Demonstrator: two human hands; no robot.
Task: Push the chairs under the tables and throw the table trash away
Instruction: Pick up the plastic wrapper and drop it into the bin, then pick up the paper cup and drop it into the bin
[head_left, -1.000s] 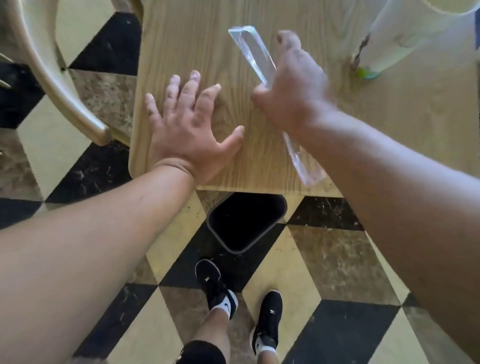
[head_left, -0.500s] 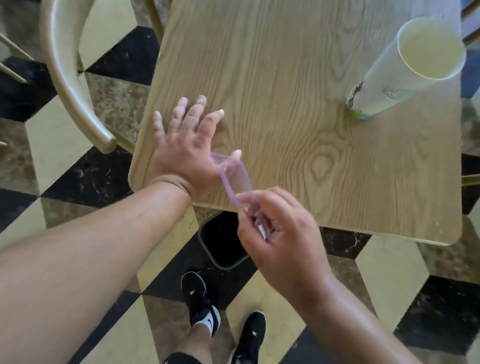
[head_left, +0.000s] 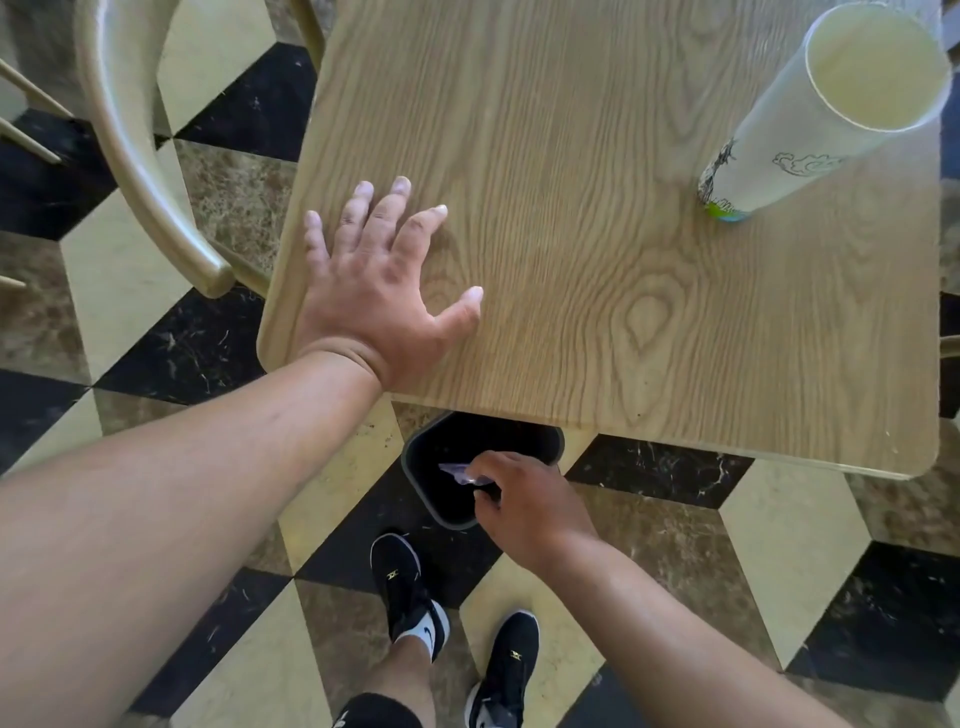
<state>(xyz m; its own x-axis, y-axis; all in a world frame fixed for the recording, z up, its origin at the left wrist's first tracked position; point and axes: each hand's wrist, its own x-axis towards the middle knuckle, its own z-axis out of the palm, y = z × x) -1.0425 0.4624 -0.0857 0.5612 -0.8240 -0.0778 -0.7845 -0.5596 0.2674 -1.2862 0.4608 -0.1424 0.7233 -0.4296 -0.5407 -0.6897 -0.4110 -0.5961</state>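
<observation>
A: Where's the trash right now?

B: The clear plastic wrapper (head_left: 457, 472) is pinched in the right hand (head_left: 524, 501), fingers closed on it, directly over the mouth of the black bin (head_left: 441, 512). The bin sits on the floor at about 6 o'clock from the desk (head_left: 597, 234), half tucked under the near edge.

A: And the other hand?

B: The left hand (head_left: 384, 291) lies flat on the desk near its 8 o'clock corner, fingers spread open, holding nothing. I'd say it's bracing the lean.

A: So what could go wrong from here?

B: A few things, by my reckoning. The wrapper is light and crinkly; let go too high, and it could drift past the rim onto the checkered floor. The hand is also close under the desk edge, so pulling up quickly might knock the knuckles against it.

A: Anything on the desk itself?

B: The tall paper cup (head_left: 831, 104) stands at roughly 2 o'clock, well apart from both hands. I can't tell whether it's empty. If the braced palm jolts the desk, a cup that tall could tip.

A: And the chairs?

B: The curved wooden chair (head_left: 135, 156) at 10 o'clock is just beside the desk's left edge and not pushed under yet. It's close to the left elbow's path, so a careless swing back might catch it.
</observation>
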